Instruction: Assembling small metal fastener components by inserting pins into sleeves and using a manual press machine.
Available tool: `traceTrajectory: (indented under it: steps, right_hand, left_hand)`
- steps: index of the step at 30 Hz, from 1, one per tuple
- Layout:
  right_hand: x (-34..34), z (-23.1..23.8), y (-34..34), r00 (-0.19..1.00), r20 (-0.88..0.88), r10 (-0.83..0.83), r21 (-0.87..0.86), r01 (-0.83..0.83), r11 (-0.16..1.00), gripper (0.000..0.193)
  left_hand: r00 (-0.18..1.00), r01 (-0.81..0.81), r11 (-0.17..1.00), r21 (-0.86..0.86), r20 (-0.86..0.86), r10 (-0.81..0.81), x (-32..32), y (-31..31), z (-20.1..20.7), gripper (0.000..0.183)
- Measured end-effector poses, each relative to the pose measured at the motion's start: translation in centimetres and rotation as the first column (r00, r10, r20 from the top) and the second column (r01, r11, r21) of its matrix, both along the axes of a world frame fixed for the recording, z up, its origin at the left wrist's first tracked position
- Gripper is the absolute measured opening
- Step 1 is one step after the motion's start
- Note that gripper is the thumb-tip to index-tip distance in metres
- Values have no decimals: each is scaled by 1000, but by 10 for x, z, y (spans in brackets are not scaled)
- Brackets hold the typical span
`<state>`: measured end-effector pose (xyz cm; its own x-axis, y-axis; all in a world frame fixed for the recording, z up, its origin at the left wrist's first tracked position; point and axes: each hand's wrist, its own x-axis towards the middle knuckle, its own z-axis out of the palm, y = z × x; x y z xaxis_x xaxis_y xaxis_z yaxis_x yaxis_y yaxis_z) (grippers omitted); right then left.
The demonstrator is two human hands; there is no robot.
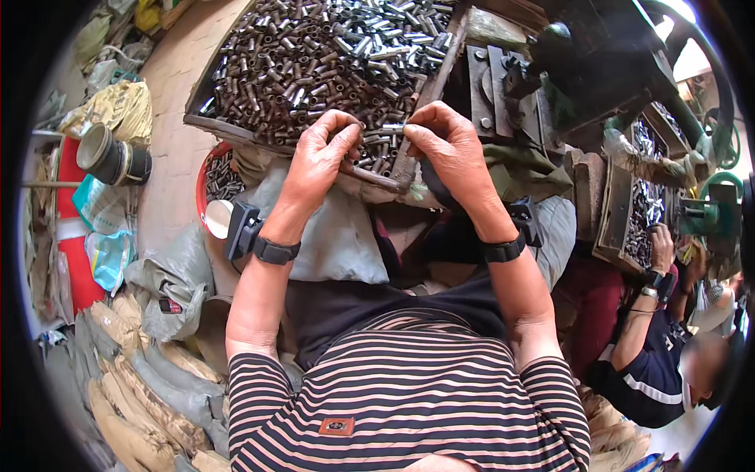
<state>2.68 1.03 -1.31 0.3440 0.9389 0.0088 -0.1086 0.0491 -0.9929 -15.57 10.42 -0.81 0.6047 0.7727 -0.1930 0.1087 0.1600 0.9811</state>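
A wooden tray [379, 179] full of short metal tubes lies in front of me, dark brown tubes [291, 71] mostly to the left, shiny silver ones [393, 35] to the far right. Over its near corner, my right hand [452, 149] pinches a short silver tube [392, 127] between thumb and index finger. My left hand [321, 153] is closed just to the left, its thumb against the curled fingers above the tubes. Whatever it holds is hidden. A gap lies between the two hands.
A dark press-like machine [605, 71] with a large wheel stands right of the tray. A red bucket [203, 185] of tubes sits left. At far right a co-worker's hand [662, 248] reaches into another tray [617, 208]. Sacks [177, 275] lie left.
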Motion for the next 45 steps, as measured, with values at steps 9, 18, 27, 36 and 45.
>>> traceTrajectory:
  steps: [9, 18, 27, 36, 45]
  right_hand:
    - [-2, -4, -33, 961, -274, -35, 51, 51, 997, 13]
    - [-9, -13, -52, 864, -503, -40, -34, 26, 999, 17]
    - [-12, -12, -56, 847, -520, -105, -75, 77, 994, 14]
    - [-13, -21, -59, 937, -347, 49, 0, -52, 999, 13]
    - [-14, -17, -49, 975, -176, 134, -3, -137, 991, 16]
  left_hand:
    - [967, 56, 972, -227, 256, 4, 12, -37, 3, 15]
    - [934, 61, 965, -256, 355, 35, 24, -49, -4, 11]
    - [955, -25, 971, -237, 281, 93, 33, -54, -4, 10]
    - [932, 68, 902, -427, 351, 96, 27, -58, -18, 11]
    - [906, 118, 890, -439, 414, 84, 22, -59, -26, 16]
